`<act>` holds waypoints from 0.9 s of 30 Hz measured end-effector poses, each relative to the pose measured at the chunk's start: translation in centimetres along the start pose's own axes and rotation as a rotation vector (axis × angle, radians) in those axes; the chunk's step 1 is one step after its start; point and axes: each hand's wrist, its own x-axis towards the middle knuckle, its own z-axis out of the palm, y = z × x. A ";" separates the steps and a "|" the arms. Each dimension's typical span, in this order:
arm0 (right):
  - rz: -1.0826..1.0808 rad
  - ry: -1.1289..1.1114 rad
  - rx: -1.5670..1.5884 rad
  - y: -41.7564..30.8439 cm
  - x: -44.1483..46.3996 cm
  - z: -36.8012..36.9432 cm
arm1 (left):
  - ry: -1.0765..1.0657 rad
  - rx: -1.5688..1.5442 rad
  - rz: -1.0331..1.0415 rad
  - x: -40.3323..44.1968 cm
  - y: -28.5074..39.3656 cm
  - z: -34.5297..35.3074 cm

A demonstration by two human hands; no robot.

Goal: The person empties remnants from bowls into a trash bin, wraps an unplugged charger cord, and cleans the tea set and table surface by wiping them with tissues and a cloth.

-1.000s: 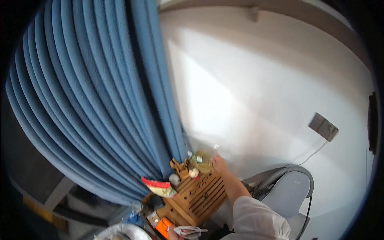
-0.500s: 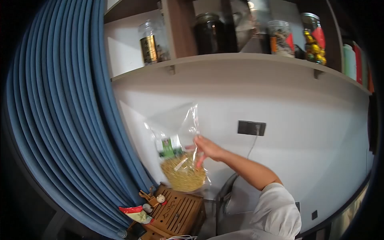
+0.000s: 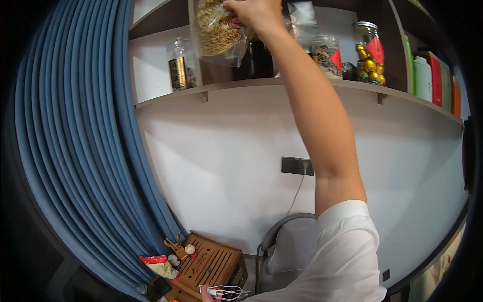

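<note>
High up at the shelf, my right hand grips a clear plastic bag of yellow-green dried grains or buds. The bag hangs in front of the shelf's left-middle section and covers part of a dark jar. Low at the bottom edge, part of my left hand shows, its fingers closed around a looped white cable beside the wooden tea tray.
On the shelf stand a gold-labelled jar, a jar of dark dried pieces and a jar of gold balls. Below are a slatted tea tray, a grey chair and a wall socket. Blue curtain hangs left.
My right hand has lifted the bag from in front of the wall up to the shelf. The view has shifted slightly, and my left hand with the white cable now shows at the bottom.
</note>
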 end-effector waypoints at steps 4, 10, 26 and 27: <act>-0.103 0.011 -0.356 6.8 1.0 7.9 | 0.082 -0.059 0.100 -3.3 0.3 0.8; 0.261 -0.383 -0.135 11.7 -1.5 10.2 | 0.076 -0.102 0.077 -3.1 0.9 -2.8; -0.036 -0.849 0.764 0.7 -27.7 2.7 | 0.391 -0.284 0.469 -5.3 8.1 6.1; -0.068 -1.064 0.825 -0.9 -31.4 1.0 | 0.408 -0.243 0.501 -4.5 8.5 6.2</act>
